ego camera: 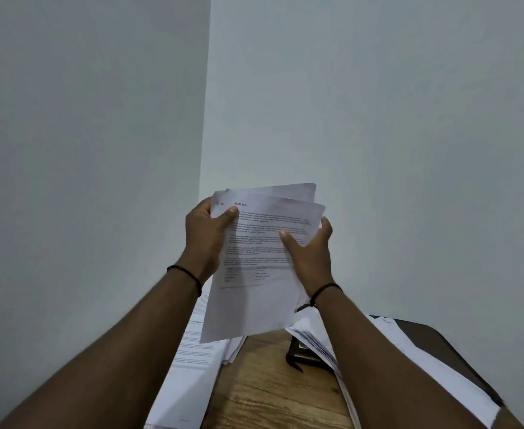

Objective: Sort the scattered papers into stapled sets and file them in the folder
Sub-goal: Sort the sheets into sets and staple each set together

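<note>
Head view showed both hands holding a sheaf of printed papers (264,258) upright above the wooden tabletop (270,391); the left hand (205,236) gripped its upper left edge, the right hand (310,252) curled fingers round its right edge. More papers (189,363) lay scattered below, beside a dark stapler (301,354)

Two hands, the left hand (206,235) and right hand (308,253), were raised at twelve o'clock, with one black wristband (186,274) on each wrist. One handheld sheaf of printed sheets (254,274) showed at least three layers. On the wooden table (270,394) lay two paper spreads, the left pile (189,363) at seven o'clock and the right pile (409,360) at four o'clock, plus one dark object (301,354) between them.
</note>
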